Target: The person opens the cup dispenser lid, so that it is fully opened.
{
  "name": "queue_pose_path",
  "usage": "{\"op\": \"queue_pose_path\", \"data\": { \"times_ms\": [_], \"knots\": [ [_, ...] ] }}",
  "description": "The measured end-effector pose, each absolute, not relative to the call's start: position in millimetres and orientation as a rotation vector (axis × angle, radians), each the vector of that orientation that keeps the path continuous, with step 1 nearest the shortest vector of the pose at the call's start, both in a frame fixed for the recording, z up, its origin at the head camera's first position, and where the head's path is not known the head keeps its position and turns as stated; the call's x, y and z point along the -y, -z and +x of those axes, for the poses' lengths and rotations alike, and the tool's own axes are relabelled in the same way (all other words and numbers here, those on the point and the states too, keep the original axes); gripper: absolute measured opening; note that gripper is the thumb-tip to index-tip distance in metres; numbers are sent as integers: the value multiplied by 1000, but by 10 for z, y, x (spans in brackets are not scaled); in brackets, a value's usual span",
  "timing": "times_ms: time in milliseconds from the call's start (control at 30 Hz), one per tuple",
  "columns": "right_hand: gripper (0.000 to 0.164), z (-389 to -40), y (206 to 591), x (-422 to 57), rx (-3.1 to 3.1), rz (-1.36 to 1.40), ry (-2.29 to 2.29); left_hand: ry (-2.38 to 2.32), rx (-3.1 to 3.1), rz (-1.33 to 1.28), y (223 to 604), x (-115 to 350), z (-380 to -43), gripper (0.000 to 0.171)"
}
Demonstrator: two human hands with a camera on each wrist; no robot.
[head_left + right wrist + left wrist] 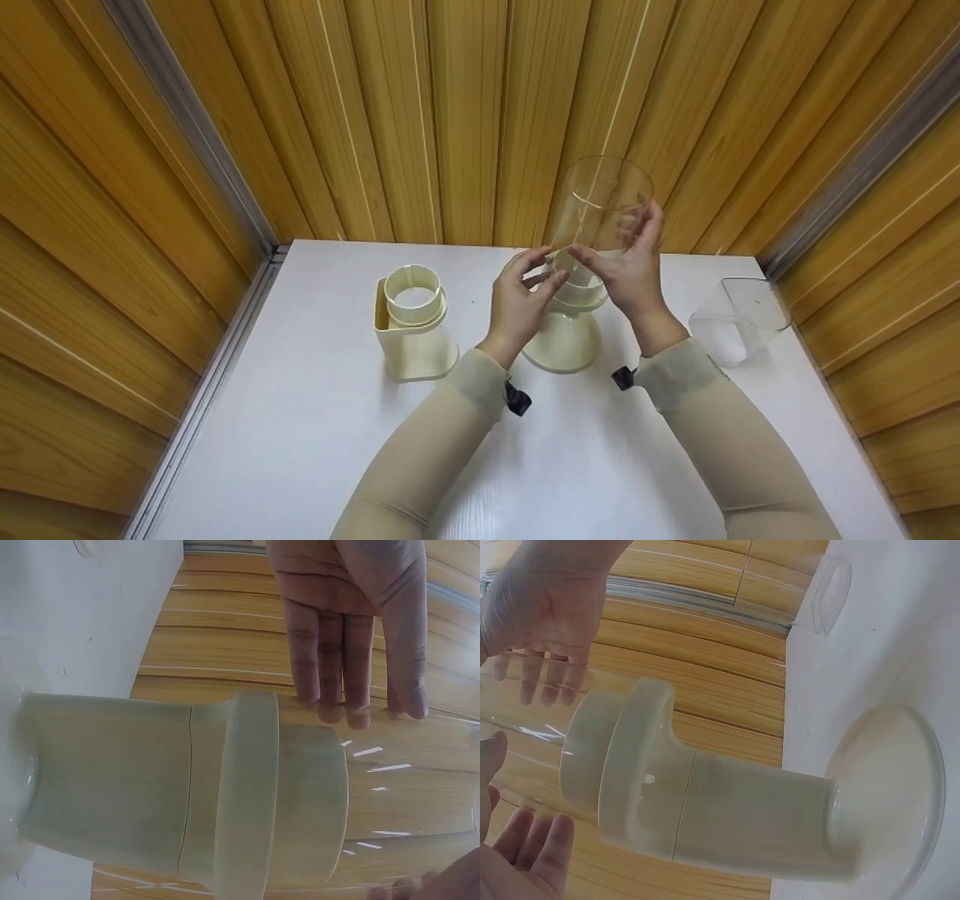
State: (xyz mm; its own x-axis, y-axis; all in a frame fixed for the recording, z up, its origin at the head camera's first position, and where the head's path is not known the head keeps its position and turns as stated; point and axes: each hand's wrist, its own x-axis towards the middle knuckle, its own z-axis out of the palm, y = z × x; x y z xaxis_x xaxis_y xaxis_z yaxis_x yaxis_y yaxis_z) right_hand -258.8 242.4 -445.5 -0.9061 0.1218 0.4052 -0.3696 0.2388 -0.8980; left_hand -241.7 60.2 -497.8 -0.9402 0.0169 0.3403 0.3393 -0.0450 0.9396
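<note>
A clear plastic cylinder (600, 187) stands at the top of a cream stand (562, 341), its lower end around the stand's round collar (311, 802). My left hand (521, 300) holds the cylinder low on its left side, thumb and fingertips at the wall. On the other side and higher up, my right hand (634, 270) grips it, with the thumb in front and the fingers behind the clear wall. The left wrist view shows the collar, a wider rim below it, a neck with a seam, and a broad round foot (892, 795) on the table.
Left on the white table (300, 420) is a second cream stand (420, 352) with a round collar and an open side compartment. A clear container (739, 322) lies near the right edge. Wood-look panels (465, 120) rise behind and at both sides.
</note>
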Motion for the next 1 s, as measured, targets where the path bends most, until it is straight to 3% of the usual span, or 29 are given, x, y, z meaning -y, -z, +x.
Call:
{"op": "queue_pose_path", "data": {
  "times_ms": [267, 533, 700, 1000],
  "knots": [
    [113, -2536, 4461, -2530, 2083, 292, -1764, 2009, 2110, -468, 5085, -518, -2341, 56],
    [112, -2494, 4532, -2654, 2017, 419, -1897, 1962, 2296, -448, 5283, -415, -2308, 96],
    [113, -2487, 4539, -2721, 1959, 538, -2026, 2050, 2330, -485, 5379, -363, -2354, 111],
    [113, -2490, 4583, -2779, 1874, 774, -2234, 2160, 2427, -553, 5559, -217, -2383, 121]
  ]
}}
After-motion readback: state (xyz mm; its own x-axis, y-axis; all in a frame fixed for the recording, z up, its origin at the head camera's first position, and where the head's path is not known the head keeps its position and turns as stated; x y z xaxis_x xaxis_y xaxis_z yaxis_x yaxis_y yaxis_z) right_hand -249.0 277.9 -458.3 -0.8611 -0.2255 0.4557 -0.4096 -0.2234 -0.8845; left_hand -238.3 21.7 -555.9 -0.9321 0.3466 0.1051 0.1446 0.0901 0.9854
